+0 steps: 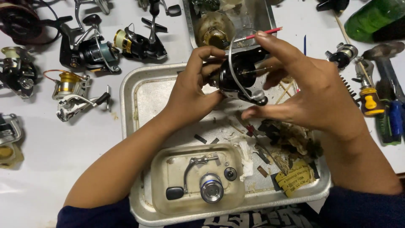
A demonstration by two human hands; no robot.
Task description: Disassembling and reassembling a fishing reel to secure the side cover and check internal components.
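We see the left hand [192,95] reaching up from the lower left, forearm slanted across the metal tray [139,101], wrist bent and fingers curled shut around the body of a black spinning reel [240,74], which it holds in the air above the tray's far half. The reel's wire bail loops outward toward us. The right hand [312,95] comes in from the lower right, palm facing left, fingers spread wide and loosely arched beside the reel; a thin red brush [261,33] runs past its fingertips, and it seems pinched there, though we cannot tell the exact grip from this angle.

Across the white surface [50,147], from the left, several other spinning reels [90,50] lie scattered, one with a gold spool [67,82]. In the middle, the tray carries a clear plastic tub [160,190] at its near edge, holding a reel handle [190,169] and a silvery spool [211,188]; beside it lie scraps, grime and yellow labels [293,179]. A second tray [265,14] sits beyond. At the right edge rest a green bottle [371,17], a small yellow-tipped tool [370,101] and screwdrivers [394,120].
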